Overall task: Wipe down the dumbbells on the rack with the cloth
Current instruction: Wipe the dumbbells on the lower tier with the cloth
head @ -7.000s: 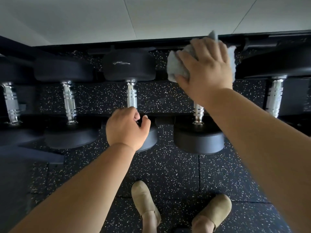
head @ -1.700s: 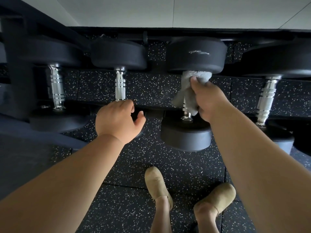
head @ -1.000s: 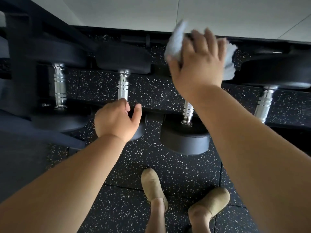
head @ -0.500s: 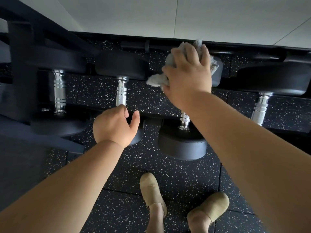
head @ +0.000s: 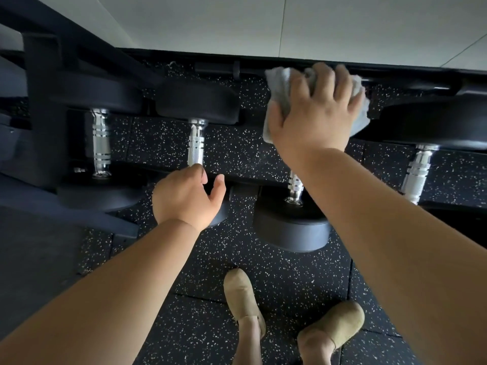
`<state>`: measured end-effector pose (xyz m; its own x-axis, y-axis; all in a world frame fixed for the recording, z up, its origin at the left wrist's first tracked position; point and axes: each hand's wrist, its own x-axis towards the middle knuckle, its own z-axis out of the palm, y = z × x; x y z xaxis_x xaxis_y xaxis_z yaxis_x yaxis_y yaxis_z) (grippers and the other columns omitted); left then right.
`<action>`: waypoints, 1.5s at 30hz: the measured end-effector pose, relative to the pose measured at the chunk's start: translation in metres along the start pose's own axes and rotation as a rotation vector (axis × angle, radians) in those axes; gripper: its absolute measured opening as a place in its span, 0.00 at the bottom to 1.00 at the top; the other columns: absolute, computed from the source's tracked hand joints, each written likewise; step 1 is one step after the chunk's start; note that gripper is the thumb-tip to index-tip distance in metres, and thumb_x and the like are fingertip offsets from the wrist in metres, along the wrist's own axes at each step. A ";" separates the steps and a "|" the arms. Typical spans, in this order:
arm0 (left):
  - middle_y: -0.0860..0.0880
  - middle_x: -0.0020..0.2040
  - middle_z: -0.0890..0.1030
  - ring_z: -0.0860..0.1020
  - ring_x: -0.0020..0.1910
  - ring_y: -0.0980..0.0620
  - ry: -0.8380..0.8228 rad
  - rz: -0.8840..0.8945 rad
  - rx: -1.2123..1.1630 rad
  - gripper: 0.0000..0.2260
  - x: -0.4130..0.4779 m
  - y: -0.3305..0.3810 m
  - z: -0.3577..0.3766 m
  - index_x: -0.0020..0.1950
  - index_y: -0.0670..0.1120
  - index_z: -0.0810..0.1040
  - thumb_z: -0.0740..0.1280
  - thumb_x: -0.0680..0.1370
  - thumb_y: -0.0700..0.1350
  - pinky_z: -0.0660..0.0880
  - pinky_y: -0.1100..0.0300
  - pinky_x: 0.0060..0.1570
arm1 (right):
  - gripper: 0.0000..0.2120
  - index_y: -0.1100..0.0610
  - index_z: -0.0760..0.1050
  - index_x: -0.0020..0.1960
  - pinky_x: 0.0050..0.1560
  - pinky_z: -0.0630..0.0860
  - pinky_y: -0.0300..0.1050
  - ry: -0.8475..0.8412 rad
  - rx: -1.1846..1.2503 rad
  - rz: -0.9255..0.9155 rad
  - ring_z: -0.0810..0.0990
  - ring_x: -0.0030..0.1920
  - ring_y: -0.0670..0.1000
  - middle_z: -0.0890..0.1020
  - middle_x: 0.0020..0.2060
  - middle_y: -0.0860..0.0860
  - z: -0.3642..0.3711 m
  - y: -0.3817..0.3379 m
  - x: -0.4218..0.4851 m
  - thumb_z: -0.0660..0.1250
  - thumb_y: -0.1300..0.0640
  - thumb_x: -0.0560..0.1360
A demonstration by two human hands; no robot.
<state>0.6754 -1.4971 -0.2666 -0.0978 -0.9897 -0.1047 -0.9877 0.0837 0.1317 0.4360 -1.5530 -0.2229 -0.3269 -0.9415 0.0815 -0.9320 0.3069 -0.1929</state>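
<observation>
Several black dumbbells with chrome handles lie side by side on a low black rack (head: 263,180). My right hand (head: 313,119) presses a grey cloth (head: 279,83) over the far head of the third dumbbell (head: 292,227), fingers curled over the cloth; that head is hidden under it. My left hand (head: 184,198) rests on the near head of the second dumbbell (head: 196,146), fingers curled over its edge and thumb spread.
A larger dumbbell (head: 419,164) lies at the right and another dumbbell (head: 101,143) at the left by a black rack post (head: 44,114). Speckled black rubber floor (head: 290,280) lies below, with my two tan shoes (head: 245,293). A white wall stands behind.
My right hand with the cloth has shifted right and back across the far head of the third dumbbell. My left hand has stayed on the second dumbbell's near head.
</observation>
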 end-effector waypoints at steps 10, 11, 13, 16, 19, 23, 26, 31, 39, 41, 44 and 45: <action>0.54 0.34 0.77 0.75 0.33 0.47 0.005 0.013 0.011 0.20 0.000 0.002 0.000 0.41 0.52 0.73 0.54 0.78 0.66 0.72 0.55 0.31 | 0.20 0.53 0.71 0.68 0.57 0.79 0.47 -0.185 0.673 0.507 0.79 0.56 0.50 0.78 0.63 0.53 -0.002 0.061 0.016 0.51 0.44 0.85; 0.54 0.34 0.77 0.75 0.33 0.47 0.003 0.013 0.014 0.20 0.000 0.002 0.000 0.41 0.52 0.73 0.54 0.78 0.66 0.71 0.55 0.31 | 0.25 0.54 0.69 0.71 0.66 0.74 0.55 -0.146 0.578 0.388 0.76 0.64 0.56 0.74 0.68 0.55 -0.004 0.048 0.013 0.52 0.40 0.82; 0.55 0.33 0.77 0.74 0.32 0.47 0.006 0.022 0.022 0.20 0.001 0.002 0.000 0.40 0.52 0.71 0.54 0.78 0.66 0.68 0.57 0.30 | 0.33 0.54 0.69 0.73 0.73 0.64 0.62 -0.101 0.291 0.160 0.65 0.74 0.62 0.69 0.73 0.57 -0.003 0.025 0.002 0.57 0.33 0.77; 0.55 0.33 0.76 0.74 0.32 0.48 0.009 0.039 0.024 0.19 -0.001 0.002 0.000 0.39 0.52 0.71 0.54 0.78 0.65 0.64 0.58 0.30 | 0.35 0.52 0.72 0.71 0.71 0.63 0.68 -0.017 0.095 -0.065 0.64 0.75 0.66 0.71 0.72 0.59 -0.001 0.022 -0.007 0.62 0.30 0.73; 0.55 0.33 0.76 0.74 0.32 0.49 0.015 0.037 0.013 0.19 -0.001 0.002 -0.001 0.39 0.53 0.71 0.54 0.78 0.65 0.64 0.59 0.30 | 0.33 0.55 0.68 0.75 0.75 0.63 0.64 -0.040 0.200 -0.115 0.66 0.75 0.63 0.71 0.72 0.58 0.000 0.052 -0.004 0.57 0.33 0.79; 0.55 0.33 0.76 0.74 0.32 0.48 0.034 0.030 0.009 0.20 0.000 0.004 0.000 0.39 0.52 0.72 0.54 0.78 0.65 0.67 0.58 0.30 | 0.30 0.50 0.60 0.80 0.63 0.73 0.49 -0.244 0.690 0.462 0.76 0.65 0.56 0.72 0.71 0.55 -0.004 0.072 0.003 0.49 0.36 0.84; 0.55 0.33 0.77 0.75 0.33 0.48 0.034 0.016 0.003 0.20 -0.001 0.004 0.000 0.40 0.51 0.73 0.55 0.78 0.65 0.70 0.56 0.31 | 0.30 0.51 0.63 0.77 0.64 0.74 0.52 -0.174 0.668 0.424 0.74 0.62 0.56 0.69 0.72 0.56 -0.007 0.050 0.006 0.51 0.34 0.82; 0.55 0.34 0.77 0.76 0.34 0.48 -0.008 0.015 0.004 0.21 -0.001 0.003 0.000 0.42 0.52 0.74 0.54 0.78 0.67 0.73 0.55 0.32 | 0.31 0.49 0.71 0.70 0.72 0.60 0.69 -0.053 -0.028 -0.161 0.65 0.74 0.66 0.69 0.73 0.58 -0.004 0.011 0.001 0.63 0.33 0.73; 0.56 0.33 0.76 0.76 0.33 0.49 -0.026 0.050 -0.027 0.20 -0.001 0.000 0.000 0.41 0.54 0.73 0.54 0.78 0.67 0.75 0.54 0.31 | 0.33 0.50 0.69 0.73 0.68 0.69 0.62 -0.097 0.034 -0.318 0.71 0.68 0.62 0.74 0.68 0.55 -0.015 0.060 0.010 0.61 0.30 0.76; 0.56 0.33 0.77 0.76 0.33 0.49 -0.041 0.056 -0.015 0.21 0.000 -0.001 0.000 0.41 0.54 0.72 0.53 0.78 0.68 0.75 0.55 0.31 | 0.30 0.56 0.71 0.69 0.69 0.69 0.56 -0.119 0.238 -0.106 0.73 0.65 0.60 0.76 0.63 0.56 -0.017 0.065 0.010 0.58 0.34 0.80; 0.55 0.35 0.78 0.76 0.34 0.49 -0.049 0.050 -0.004 0.21 0.000 -0.001 0.000 0.42 0.55 0.72 0.52 0.77 0.69 0.74 0.55 0.31 | 0.27 0.54 0.73 0.67 0.65 0.72 0.58 -0.113 0.230 0.148 0.73 0.64 0.61 0.77 0.60 0.56 -0.020 0.034 0.018 0.51 0.36 0.80; 0.55 0.35 0.78 0.76 0.34 0.49 -0.048 0.046 -0.010 0.21 0.001 0.000 0.000 0.42 0.55 0.72 0.52 0.77 0.69 0.74 0.55 0.31 | 0.27 0.53 0.74 0.65 0.63 0.73 0.59 -0.116 0.115 0.143 0.73 0.64 0.62 0.77 0.60 0.56 -0.021 0.019 0.025 0.51 0.36 0.80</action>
<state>0.6757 -1.4978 -0.2666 -0.1492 -0.9781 -0.1451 -0.9808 0.1277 0.1477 0.4071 -1.5674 -0.2038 -0.4278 -0.9014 -0.0665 -0.8514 0.4265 -0.3052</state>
